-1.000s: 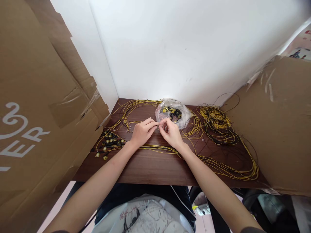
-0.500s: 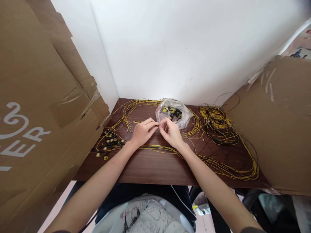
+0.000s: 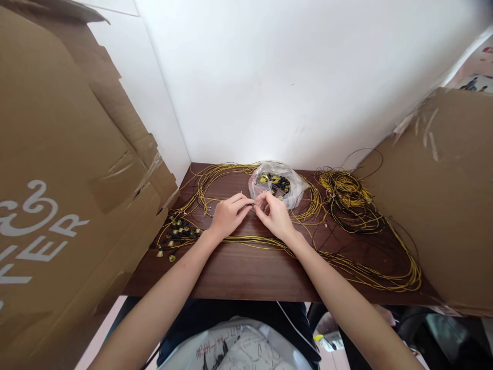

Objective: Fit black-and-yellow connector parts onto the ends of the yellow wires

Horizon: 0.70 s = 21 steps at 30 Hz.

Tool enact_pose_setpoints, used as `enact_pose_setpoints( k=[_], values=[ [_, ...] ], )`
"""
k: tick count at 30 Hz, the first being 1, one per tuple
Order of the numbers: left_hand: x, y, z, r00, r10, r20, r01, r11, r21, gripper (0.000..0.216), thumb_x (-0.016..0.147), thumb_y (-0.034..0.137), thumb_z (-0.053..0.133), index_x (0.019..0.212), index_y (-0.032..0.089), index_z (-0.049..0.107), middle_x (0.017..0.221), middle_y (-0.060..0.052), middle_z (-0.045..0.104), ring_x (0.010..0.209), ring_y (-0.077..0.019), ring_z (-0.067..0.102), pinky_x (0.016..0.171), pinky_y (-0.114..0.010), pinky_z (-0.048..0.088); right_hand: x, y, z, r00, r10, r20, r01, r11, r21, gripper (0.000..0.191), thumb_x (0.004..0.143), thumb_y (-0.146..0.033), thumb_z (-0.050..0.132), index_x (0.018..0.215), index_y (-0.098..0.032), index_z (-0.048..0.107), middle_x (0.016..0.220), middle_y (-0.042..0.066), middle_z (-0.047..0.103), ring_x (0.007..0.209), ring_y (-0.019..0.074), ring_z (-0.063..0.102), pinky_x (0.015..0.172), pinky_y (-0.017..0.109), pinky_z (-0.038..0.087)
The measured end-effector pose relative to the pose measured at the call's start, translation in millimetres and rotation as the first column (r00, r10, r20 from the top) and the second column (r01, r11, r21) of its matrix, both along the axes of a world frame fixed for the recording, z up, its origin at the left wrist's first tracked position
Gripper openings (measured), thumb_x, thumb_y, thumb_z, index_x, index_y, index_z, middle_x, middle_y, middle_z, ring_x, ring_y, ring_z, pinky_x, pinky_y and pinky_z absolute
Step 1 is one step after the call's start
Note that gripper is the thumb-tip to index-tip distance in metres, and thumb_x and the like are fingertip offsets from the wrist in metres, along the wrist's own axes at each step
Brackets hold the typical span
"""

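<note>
The person sits close against a dark wooden table (image 3: 246, 275) pushed into a white corner, with both bare forearms stretched out over it. The left hand (image 3: 228, 216) and the right hand (image 3: 276, 217) meet fingertip to fingertip near the middle of the table. Each one pinches the same small part (image 3: 254, 205), which is too tiny to make out. The other fingers of both hands are curled loosely, and the wrists rest low over the wood.

The part is held just above the tabletop, right in front of a crumpled clear plastic bag (image 3: 278, 181) with black and yellow connectors inside. Long yellow wires (image 3: 346, 264) loop around the hands and trail off under the right wrist towards the table's right edge. Further back on the right lies a tangled coil of yellow and black wire (image 3: 348, 198), well apart from the hands. By the left forearm is a loose scatter of small black and yellow connectors (image 3: 177, 234). Tall cardboard sheets close in both sides, a printed one on the left (image 3: 57, 169) and a taped one on the right (image 3: 447, 205).
</note>
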<state>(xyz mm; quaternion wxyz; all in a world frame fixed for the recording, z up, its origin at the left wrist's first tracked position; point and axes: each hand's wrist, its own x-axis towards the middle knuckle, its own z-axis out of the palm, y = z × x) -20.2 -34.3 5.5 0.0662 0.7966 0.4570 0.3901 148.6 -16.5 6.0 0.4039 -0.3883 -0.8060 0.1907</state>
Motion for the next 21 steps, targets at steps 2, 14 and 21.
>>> enact_pose_setpoints(
  k=[2,14,21],
  values=[
    [-0.8,1.5,-0.7,1.000,-0.009,0.010,0.009,1.000,0.000,0.019,0.087,0.022,0.050,0.098,0.019,0.066,0.091,-0.003,0.066,0.068,-0.0094,0.057,0.063,-0.020,0.042,-0.3,1.0,0.6,0.999,0.001,-0.035,-0.002,0.999,-0.038,0.008,0.081,-0.020,0.050,0.089,-0.019,0.050,0.078,0.002,0.058,0.065,0.0127,0.054,0.058,0.023,0.042],
    [-0.1,21.0,6.8,0.996,-0.069,-0.053,0.057,0.979,-0.194,0.022,0.085,0.017,0.051,0.100,0.023,0.066,0.093,-0.002,0.067,0.079,-0.0143,0.061,0.070,-0.024,0.044,-2.7,11.9,-4.6,0.947,-0.071,-0.313,-0.026,0.955,-0.294,0.017,0.075,-0.020,0.054,0.090,-0.019,0.049,0.074,0.000,0.060,0.065,0.0133,0.056,0.054,0.023,0.041],
    [-1.9,31.9,2.5,0.997,-0.075,-0.003,0.071,0.954,-0.290,0.019,0.085,0.020,0.052,0.097,0.021,0.067,0.089,-0.003,0.069,0.077,-0.0153,0.062,0.070,-0.025,0.045,-5.5,18.4,-8.5,0.933,-0.143,-0.331,0.004,0.921,-0.388,0.017,0.074,-0.019,0.056,0.089,-0.019,0.049,0.072,-0.001,0.059,0.062,0.0126,0.056,0.052,0.022,0.040]
  ],
)
